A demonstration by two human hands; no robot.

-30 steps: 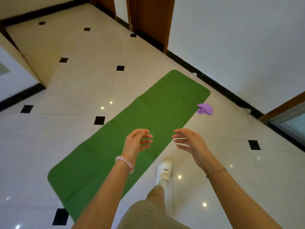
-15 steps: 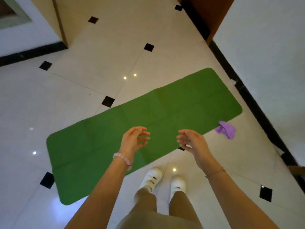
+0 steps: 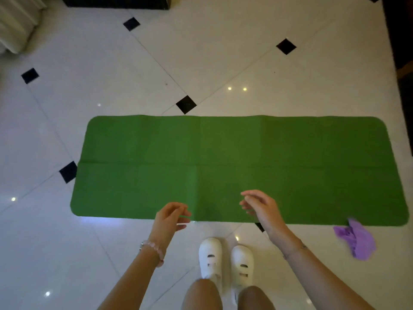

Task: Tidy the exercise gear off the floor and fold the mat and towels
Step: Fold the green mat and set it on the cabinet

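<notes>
Our left hand [image 3: 171, 217] and right hand [image 3: 261, 209] hang loose, fingers relaxed, holding nothing, over the near edge of the green mat [image 3: 234, 153]. The mat lies flat and unfolded on the tiled floor [image 3: 111, 74]. We see a crumpled purple towel [image 3: 357, 240] at its near right corner.
</notes>
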